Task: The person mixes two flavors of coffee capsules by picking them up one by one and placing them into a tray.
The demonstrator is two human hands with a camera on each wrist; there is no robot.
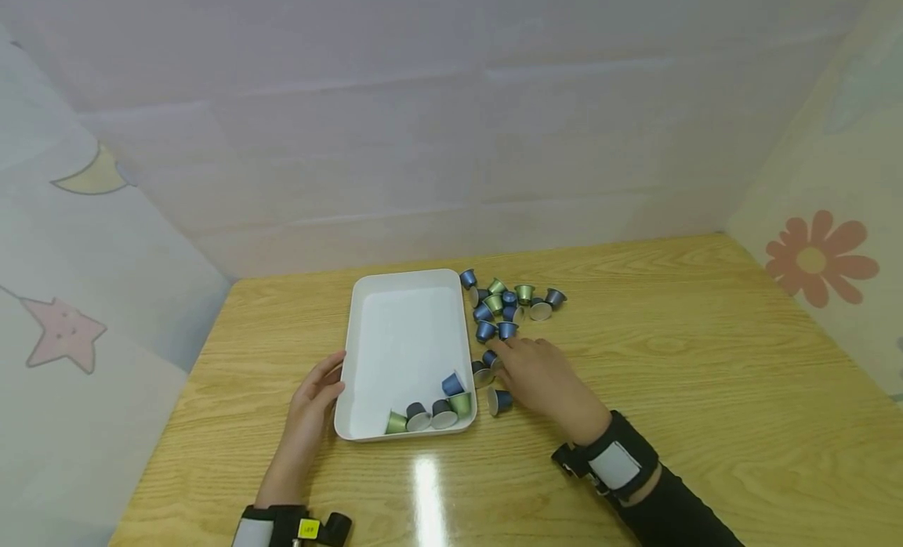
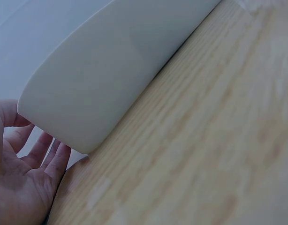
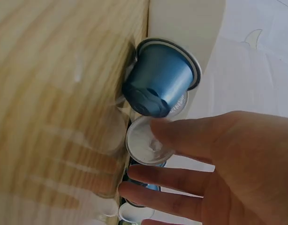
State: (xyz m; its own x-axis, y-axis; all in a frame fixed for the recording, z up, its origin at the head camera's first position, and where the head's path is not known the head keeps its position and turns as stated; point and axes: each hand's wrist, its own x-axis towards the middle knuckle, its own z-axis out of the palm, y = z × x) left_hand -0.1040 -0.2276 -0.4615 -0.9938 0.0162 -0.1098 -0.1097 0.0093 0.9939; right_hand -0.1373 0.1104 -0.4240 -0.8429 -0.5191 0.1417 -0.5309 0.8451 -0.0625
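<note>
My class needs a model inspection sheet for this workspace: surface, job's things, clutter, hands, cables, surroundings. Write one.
Surface: wood-grain table, with glare near the front edge.
Job's things: white tray with five capsules at its near end, two green, two dark, one blue; loose capsules along its right side.
Clutter: nothing seen.
Hands: left hand rests against the tray's left side; right hand is among the loose capsules; both wear wrist bands.
Cables: nothing seen.
Surroundings: pale walls with a star, moon and flower.
</note>
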